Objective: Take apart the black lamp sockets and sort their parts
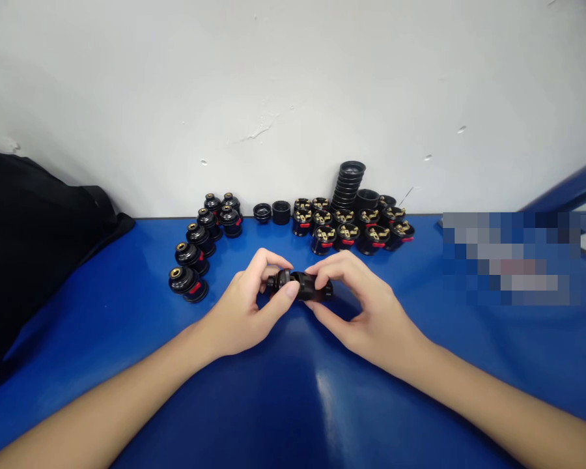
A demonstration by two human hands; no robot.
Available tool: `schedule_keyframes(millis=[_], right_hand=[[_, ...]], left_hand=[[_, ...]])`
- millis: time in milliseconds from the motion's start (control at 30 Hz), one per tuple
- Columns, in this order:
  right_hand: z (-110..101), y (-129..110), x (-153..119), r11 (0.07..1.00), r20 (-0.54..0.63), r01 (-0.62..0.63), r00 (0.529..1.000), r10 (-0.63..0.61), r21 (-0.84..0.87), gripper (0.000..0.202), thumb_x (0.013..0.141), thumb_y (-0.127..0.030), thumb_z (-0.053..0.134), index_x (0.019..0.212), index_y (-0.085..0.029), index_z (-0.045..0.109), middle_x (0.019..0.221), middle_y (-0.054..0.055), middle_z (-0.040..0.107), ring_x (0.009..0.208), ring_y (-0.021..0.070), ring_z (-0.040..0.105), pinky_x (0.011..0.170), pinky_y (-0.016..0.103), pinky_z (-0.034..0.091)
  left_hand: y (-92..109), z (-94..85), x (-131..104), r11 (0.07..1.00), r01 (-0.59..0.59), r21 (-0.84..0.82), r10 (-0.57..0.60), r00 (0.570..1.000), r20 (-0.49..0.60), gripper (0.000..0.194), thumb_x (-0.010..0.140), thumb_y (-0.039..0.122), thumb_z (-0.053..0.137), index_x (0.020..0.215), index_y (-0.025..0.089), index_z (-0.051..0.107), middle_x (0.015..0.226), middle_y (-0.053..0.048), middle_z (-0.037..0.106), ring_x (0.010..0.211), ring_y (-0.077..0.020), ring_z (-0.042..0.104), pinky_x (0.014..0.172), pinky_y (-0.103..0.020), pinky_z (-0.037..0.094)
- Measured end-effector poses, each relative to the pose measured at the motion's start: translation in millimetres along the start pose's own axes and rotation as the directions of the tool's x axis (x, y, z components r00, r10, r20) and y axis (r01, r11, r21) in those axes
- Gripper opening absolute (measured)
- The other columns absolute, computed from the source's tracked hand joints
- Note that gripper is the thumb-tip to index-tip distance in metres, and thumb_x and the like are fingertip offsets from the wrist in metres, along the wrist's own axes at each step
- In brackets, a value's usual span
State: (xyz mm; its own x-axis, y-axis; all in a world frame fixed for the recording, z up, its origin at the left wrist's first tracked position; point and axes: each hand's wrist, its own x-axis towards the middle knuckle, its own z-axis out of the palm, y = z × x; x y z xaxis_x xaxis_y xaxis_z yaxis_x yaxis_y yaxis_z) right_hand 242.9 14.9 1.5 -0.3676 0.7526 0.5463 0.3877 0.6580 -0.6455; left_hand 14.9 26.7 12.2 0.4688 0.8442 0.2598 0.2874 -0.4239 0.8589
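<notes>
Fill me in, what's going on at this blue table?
A person is holding black parts end to end in both bare hands, over the blue table. The left hand grips a stepped piece; the right hand grips a cylindrical piece. I can't tell whether they're joined. Domed black units stand to the left. Beyond the right hand are open black cups with brass-coloured contacts, and a ringed black stack near the wall.

Bright diffuse illumination, white wall [293, 71] softly lit behind black ring stack [348, 187], glare streak [324, 394] on glossy blue tabletop [254, 417] in front of stack, pixelated patch [512, 260] right of stack, black fabric [43, 241] left of stack underexposed
</notes>
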Motion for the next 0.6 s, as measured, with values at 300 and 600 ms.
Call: schedule_keyframes(millis=[300,600], right_hand=[[1.6,1.4,-3.2,0.982,0.030,-0.038,0.999,0.044,-0.185,0.049,0.101,-0.016,0.064,0.147,-0.029,0.051,0.128,0.011,0.070,0.116,0.0286,0.072,0.100,0.049,0.063],[0.2,1.3,0.0,0.904,0.027,0.082,0.997,-0.079,-0.419,0.048,0.103,-0.016,0.065,0.149,-0.022,0.051,0.142,0.021,0.062,0.131,0.0352,0.064,0.107,0.057,0.060]], left_hand=[[0.5,-0.4,1.1,0.999,-0.016,-0.037,0.015,1.000,-0.023,0.022,0.109,0.039,0.056,0.121,0.023,0.048,0.095,-0.004,0.074,0.085,-0.0188,0.068,0.079,-0.036,0.049],[-6.1,-2.5,2.7,0.992,-0.042,0.123,0.064,0.982,-0.179,0.035,0.104,0.029,0.064,0.133,0.024,0.045,0.120,-0.009,0.075,0.110,-0.0210,0.071,0.096,-0.038,0.052]])
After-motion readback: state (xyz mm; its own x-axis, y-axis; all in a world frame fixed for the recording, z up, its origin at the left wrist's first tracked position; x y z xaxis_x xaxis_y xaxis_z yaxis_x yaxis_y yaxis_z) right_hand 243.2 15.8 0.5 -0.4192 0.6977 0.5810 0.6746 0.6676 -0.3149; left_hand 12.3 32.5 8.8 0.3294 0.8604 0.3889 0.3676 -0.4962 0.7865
